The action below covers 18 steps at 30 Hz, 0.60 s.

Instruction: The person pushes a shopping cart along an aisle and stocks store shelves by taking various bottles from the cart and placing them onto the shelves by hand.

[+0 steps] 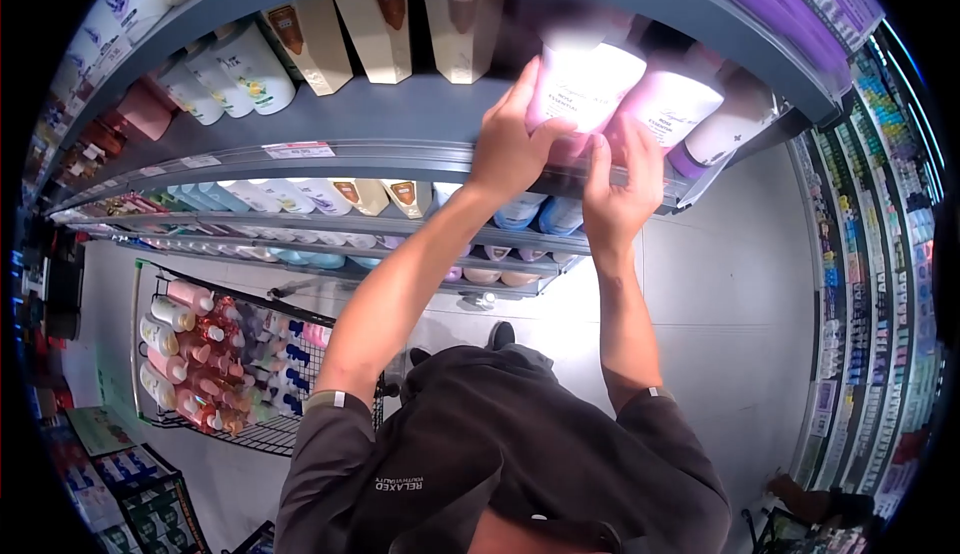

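A glossy pink-and-white toiletry bottle [592, 84], with script lettering and "Rose" on its label, stands at the shelf's front edge. My left hand [512, 144] grips its left side, thumb across the lower front. At its lower right is my right hand [625, 176], thumb in front and fingers reaching into the gap beside a matching pink bottle [680, 109]. Those fingers also lie against or very near that second bottle; contact is hard to make out. Glare washes out part of the labels, and the bottle tops are blurred.
Cream boxes [460, 29] and white bottles [255, 69] line the same grey shelf [400, 114]. Lower shelves hold more bottles. Left of me stands a wire cart [270, 434] loaded with pink, red and blue-topped bottles. Another stocked shelf [850, 354] curves along the right.
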Motion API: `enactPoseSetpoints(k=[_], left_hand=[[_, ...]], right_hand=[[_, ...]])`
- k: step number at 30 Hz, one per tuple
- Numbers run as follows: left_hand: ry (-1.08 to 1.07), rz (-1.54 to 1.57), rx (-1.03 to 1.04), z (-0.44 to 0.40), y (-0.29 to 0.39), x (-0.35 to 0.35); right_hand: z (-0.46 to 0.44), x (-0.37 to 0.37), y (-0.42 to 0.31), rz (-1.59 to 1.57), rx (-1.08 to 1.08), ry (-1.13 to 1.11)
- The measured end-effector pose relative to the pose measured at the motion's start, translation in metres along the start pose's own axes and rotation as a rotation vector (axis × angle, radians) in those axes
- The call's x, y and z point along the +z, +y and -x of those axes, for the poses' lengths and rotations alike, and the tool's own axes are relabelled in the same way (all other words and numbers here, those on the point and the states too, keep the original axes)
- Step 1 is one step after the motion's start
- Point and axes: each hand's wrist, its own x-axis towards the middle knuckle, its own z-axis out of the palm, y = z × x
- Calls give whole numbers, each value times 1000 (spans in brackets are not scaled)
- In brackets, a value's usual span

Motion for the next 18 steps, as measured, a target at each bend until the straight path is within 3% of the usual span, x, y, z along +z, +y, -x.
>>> enactPoseSetpoints(k=[3, 7, 10, 18], left_hand=[[-20, 31, 30, 0, 0, -1], [-39, 116, 98, -3, -5, 7], [-35, 164, 101, -3, -3, 10], [56, 90, 44, -1, -3, 20]], right_hand=[[-10, -10, 11, 124, -25, 192], [-23, -15, 18, 185, 189, 22], [-23, -12, 25, 115, 324, 30], [-20, -11, 44, 158, 240, 70]])
